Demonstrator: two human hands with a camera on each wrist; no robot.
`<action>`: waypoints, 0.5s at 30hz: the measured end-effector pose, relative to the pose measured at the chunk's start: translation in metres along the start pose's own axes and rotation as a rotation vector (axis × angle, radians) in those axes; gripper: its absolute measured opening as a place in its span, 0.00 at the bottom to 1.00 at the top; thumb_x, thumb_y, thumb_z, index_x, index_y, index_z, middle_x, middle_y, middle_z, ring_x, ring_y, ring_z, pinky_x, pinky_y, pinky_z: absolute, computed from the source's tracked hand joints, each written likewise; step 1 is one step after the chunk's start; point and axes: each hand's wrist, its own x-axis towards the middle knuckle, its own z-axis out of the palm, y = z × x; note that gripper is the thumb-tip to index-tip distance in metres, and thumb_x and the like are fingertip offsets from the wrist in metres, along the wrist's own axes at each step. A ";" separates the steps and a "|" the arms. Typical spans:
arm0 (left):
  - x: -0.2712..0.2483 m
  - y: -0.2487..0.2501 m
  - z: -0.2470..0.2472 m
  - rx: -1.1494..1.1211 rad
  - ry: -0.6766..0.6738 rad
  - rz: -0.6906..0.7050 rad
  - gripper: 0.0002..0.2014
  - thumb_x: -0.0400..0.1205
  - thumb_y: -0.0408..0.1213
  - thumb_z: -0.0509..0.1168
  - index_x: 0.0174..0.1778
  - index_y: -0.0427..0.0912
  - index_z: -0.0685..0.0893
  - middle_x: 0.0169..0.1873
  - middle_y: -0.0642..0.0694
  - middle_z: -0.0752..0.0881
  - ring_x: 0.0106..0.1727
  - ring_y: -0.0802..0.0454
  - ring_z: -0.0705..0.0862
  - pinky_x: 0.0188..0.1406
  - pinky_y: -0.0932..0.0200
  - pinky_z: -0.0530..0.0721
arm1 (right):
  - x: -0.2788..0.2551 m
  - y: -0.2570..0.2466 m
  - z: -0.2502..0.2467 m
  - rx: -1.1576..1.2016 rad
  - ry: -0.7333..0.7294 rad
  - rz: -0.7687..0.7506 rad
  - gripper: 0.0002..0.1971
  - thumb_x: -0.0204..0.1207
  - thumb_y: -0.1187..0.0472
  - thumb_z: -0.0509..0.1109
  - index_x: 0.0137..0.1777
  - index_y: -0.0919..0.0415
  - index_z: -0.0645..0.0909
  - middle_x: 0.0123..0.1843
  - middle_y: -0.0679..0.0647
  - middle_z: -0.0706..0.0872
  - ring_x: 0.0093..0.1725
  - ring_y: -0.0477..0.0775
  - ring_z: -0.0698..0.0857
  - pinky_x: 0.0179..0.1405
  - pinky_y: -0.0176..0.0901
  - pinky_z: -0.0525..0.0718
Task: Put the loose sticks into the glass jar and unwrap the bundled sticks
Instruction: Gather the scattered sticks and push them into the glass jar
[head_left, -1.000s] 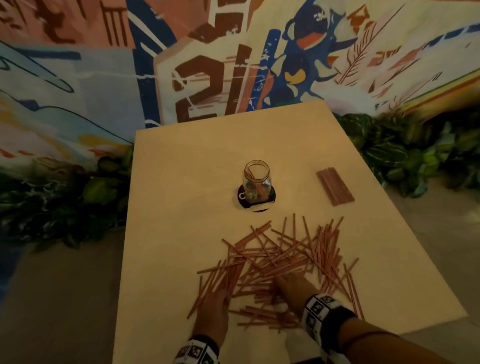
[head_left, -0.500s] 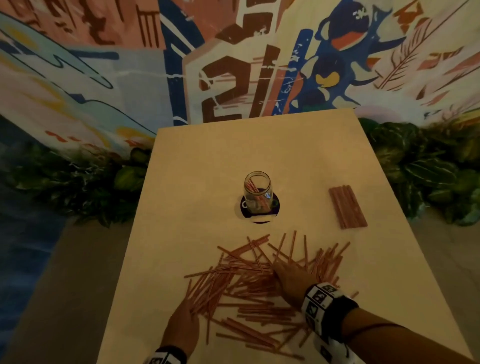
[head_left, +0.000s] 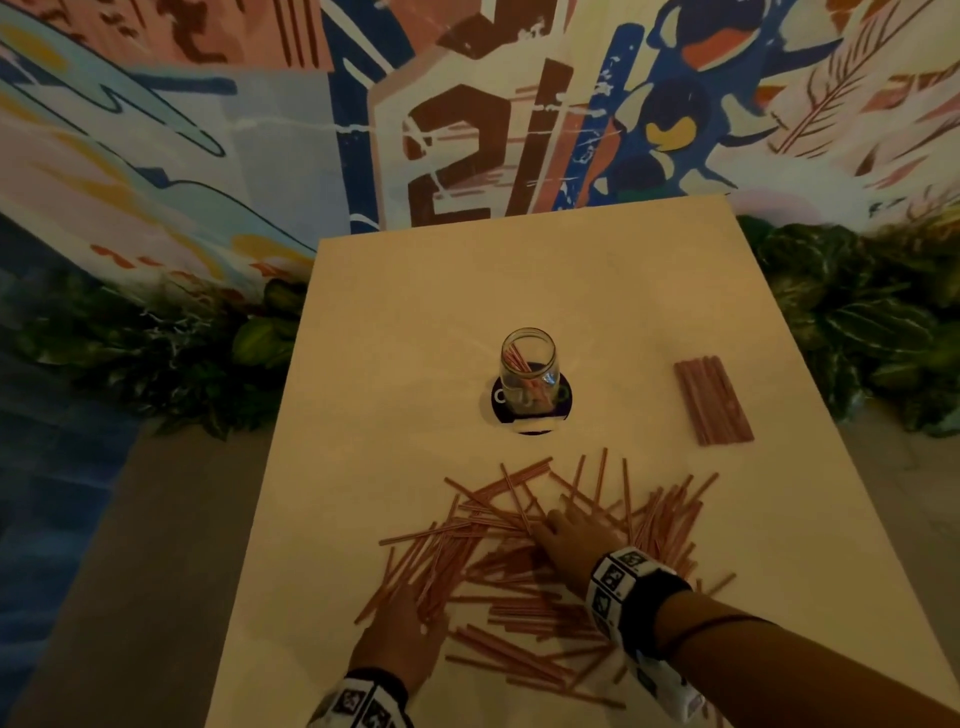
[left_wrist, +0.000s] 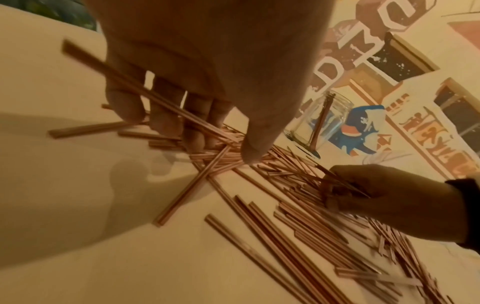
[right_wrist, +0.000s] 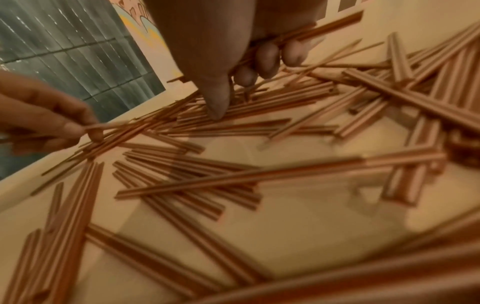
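Note:
A glass jar (head_left: 529, 369) with a few sticks in it stands on a dark coaster (head_left: 563, 402) mid-table. The bundled sticks (head_left: 712, 400) lie flat to its right. Loose reddish sticks (head_left: 524, 608) are scattered near me. My left hand (head_left: 402, 623) is at the pile's left edge; in the left wrist view the left hand (left_wrist: 215, 142) pinches several sticks between curled fingers and thumb. My right hand (head_left: 569, 535) is in the pile's middle; in the right wrist view the right hand (right_wrist: 239, 86) has its fingers curled round a few sticks.
The tan table (head_left: 415, 322) ends close on my left and right, with green plants (head_left: 857, 322) along both sides. A painted wall (head_left: 467, 130) stands behind its far edge.
Both hands have raked through the pile. The left hand has shifted out to the pile's left edge. The right hand has moved farther from me into the middle, and some sticks have shifted.

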 end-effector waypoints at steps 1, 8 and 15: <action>0.003 0.002 0.000 0.035 -0.007 0.010 0.26 0.80 0.55 0.59 0.72 0.48 0.72 0.69 0.48 0.79 0.69 0.49 0.78 0.67 0.58 0.77 | -0.002 -0.003 -0.002 -0.006 -0.008 -0.002 0.24 0.81 0.62 0.54 0.77 0.60 0.57 0.77 0.65 0.62 0.73 0.69 0.65 0.72 0.62 0.66; 0.020 0.010 -0.006 0.161 -0.025 0.185 0.20 0.87 0.46 0.46 0.73 0.47 0.70 0.68 0.44 0.80 0.67 0.45 0.79 0.64 0.56 0.78 | -0.001 -0.010 -0.002 0.009 0.053 -0.010 0.26 0.79 0.56 0.38 0.73 0.64 0.62 0.75 0.64 0.65 0.72 0.66 0.65 0.74 0.61 0.64; 0.016 -0.002 -0.025 -0.019 -0.124 0.180 0.20 0.88 0.44 0.47 0.75 0.47 0.68 0.70 0.42 0.80 0.68 0.45 0.80 0.64 0.59 0.77 | -0.010 -0.019 -0.018 0.189 0.130 0.033 0.18 0.82 0.60 0.42 0.66 0.62 0.67 0.62 0.63 0.78 0.59 0.61 0.75 0.65 0.51 0.65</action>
